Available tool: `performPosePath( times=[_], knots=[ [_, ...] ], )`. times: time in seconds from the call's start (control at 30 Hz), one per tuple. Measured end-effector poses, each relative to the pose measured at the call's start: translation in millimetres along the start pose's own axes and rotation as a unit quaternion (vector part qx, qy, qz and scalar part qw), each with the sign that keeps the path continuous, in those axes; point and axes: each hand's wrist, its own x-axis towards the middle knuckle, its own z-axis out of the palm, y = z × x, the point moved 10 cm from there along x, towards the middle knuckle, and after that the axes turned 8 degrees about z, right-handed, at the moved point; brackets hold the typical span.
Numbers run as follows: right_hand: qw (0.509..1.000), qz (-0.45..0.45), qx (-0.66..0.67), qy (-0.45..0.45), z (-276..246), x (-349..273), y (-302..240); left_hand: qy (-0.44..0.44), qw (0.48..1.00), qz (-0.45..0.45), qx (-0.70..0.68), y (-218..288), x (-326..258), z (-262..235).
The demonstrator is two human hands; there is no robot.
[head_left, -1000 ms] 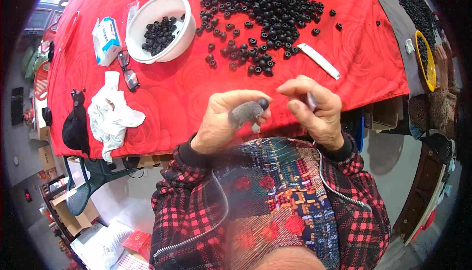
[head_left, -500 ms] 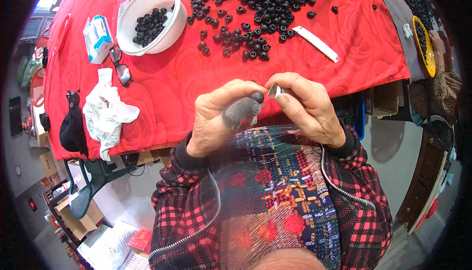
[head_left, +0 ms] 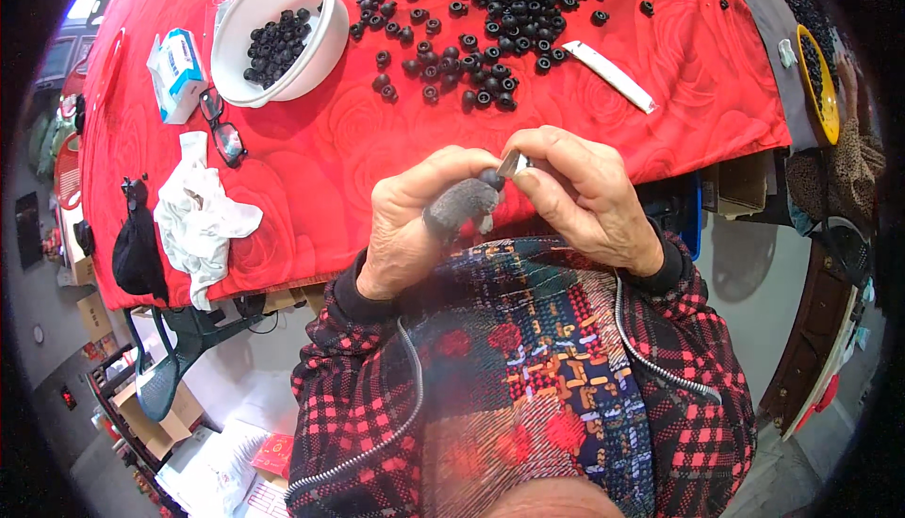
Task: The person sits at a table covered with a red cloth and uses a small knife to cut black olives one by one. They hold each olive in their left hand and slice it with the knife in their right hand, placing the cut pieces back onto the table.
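Observation:
Above the near table edge, my left hand (head_left: 398, 221) pinches a small round black piece (head_left: 491, 179) between thumb and fingers. Grey fuzzy fabric (head_left: 457, 209) covers part of that hand's curled fingers. My right hand (head_left: 594, 202) is closed on a small flat metal blade (head_left: 510, 164), whose edge meets the black piece. Farther back on the red cloth lies a large heap of similar black pieces (head_left: 518, 18), several of them with a hollow ring showing. A white bowl (head_left: 332, 42) at the left holds more of them.
A white strip-shaped packet (head_left: 611, 77) lies right of the heap. Left are a blue-and-white box (head_left: 177, 75), glasses (head_left: 224, 131), a crumpled white cloth (head_left: 200, 221) and a black mask-like item (head_left: 138, 249). At far right, a person's patterned sleeve (head_left: 853, 164) is near a yellow basin (head_left: 830, 117).
My right hand has moved slightly left and up, bringing the blade from beside the black piece onto it. My left hand keeps its pinch. The view has shifted a little.

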Motion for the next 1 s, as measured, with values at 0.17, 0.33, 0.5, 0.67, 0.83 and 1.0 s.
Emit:
performPosePath(
  times=[0.17, 0.33, 0.5, 0.67, 0.83, 1.0],
  knots=[
    [1.0, 0.005, -0.003, 0.004, 0, 3, 2, -0.006, 1.0, -0.002, -0.009, -2, 1, -1],
    [1.0, 0.003, 0.004, 0.007, 0, 3, 6, -0.007, 1.0, -0.013, -0.008, -4, 2, 0],
    [1.0, -0.01, -0.015, 0.001, -1, 4, 5, -0.011, 1.0, -0.007, 0.001, -5, 3, 0],
    [1.0, -0.005, -0.01, -0.013, -1, 5, 8, -0.017, 1.0, -0.016, 0.011, -7, 3, -1],
    [1.0, 0.004, -0.01, -0.018, 1, 7, 11, -0.013, 1.0, -0.011, 0.01, -7, 5, -2],
    [1.0, -0.002, -0.014, -0.027, 2, 10, 10, -0.019, 1.0, -0.016, 0.018, -8, 4, -5]
  ],
)
